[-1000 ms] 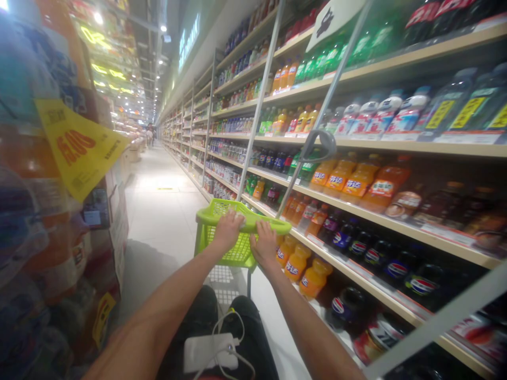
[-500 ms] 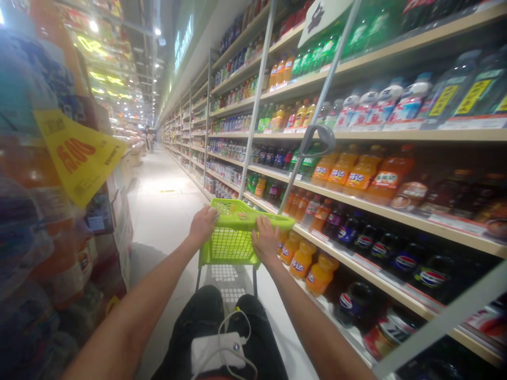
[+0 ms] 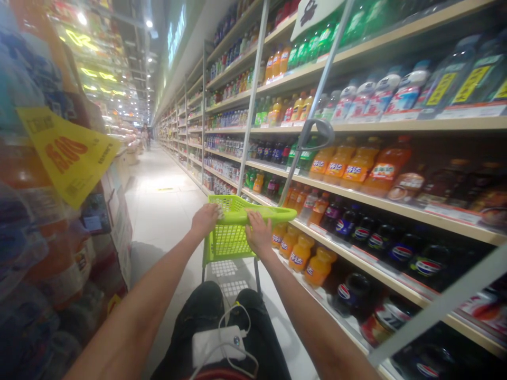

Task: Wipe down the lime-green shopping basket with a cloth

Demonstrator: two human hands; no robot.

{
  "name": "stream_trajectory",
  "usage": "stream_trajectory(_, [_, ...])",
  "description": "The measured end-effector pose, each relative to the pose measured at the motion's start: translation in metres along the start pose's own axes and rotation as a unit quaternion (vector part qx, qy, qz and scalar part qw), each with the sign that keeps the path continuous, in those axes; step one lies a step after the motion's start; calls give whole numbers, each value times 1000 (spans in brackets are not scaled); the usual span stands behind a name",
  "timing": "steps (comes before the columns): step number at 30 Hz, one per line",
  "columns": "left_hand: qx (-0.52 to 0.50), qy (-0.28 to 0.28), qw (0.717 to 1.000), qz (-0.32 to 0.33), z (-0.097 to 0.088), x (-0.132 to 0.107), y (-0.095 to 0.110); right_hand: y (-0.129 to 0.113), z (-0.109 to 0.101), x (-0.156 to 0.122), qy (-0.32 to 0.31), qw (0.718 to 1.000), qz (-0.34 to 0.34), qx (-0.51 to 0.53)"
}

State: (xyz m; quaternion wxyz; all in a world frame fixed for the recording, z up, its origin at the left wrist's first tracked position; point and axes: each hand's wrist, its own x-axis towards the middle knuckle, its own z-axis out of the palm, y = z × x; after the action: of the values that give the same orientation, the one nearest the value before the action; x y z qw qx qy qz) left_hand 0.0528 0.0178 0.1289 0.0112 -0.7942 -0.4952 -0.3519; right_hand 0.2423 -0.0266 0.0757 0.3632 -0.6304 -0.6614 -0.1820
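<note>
The lime-green plastic-mesh shopping cart (image 3: 229,244) is on the pale tiled floor (image 3: 158,214), beside cream-edged bottle shelves (image 3: 412,125). The left hand (image 3: 206,220) grasps the left end of its smooth green handle (image 3: 284,214); the right hand (image 3: 259,235) hooks over mid-bar — a wider grip should steady steering.

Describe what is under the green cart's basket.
Under the basket, two cart legs and pale floor with a grid-like light pattern show. The person's knees hide the legs' lower ends.

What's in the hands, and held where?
The left hand and right hand hold the green cart by its handle, at the left end and middle respectively.
</note>
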Motion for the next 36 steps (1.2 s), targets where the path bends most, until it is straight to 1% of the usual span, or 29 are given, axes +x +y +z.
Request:
stream_trajectory(3, [-26,-14,999,24,5,0,3,2,3,0,10,1000,18,1])
stream_trajectory(7, [-37,-25,997,61,16,-2,15,11,7,0,26,999,42,18])
stream_trajectory(12, [-47,-11,992,118,27,-8,35,37,6,0,51,997,42,43])
stream_trajectory(15, [-51,-2,988,143,33,-13,51,54,4,0,50,997,50,37])
stream_trajectory(17, [-53,4,986,158,38,-17,63,62,1,1,45,996,69,24])
stream_trajectory(20, [-71,8,977,199,43,-19,75,64,-9,-1,47,995,93,5])
stream_trajectory(21, [-83,6,973,217,45,-19,77,62,-12,-2,52,995,90,3])
stream_trajectory(23, [-113,0,963,244,48,-18,76,55,-20,-5,59,996,63,4])
stream_trajectory(25, [-141,3,963,232,53,-17,71,46,-25,-8,58,998,27,14])
stream_trajectory(27, [-159,11,970,186,59,-15,64,38,-27,-10,52,998,1,26])
stream_trajectory(29, [-164,18,977,137,65,-12,57,35,-27,-12,49,998,-9,32])
stream_trajectory(31, [-158,18,981,109,71,-9,54,37,-25,-14,51,998,-10,31])
stream_trajectory(33, [-143,17,984,108,76,-8,57,43,-24,-15,53,998,-11,27])
stream_trajectory(36, [-129,17,981,141,80,-8,70,54,-24,-15,60,998,-9,22])
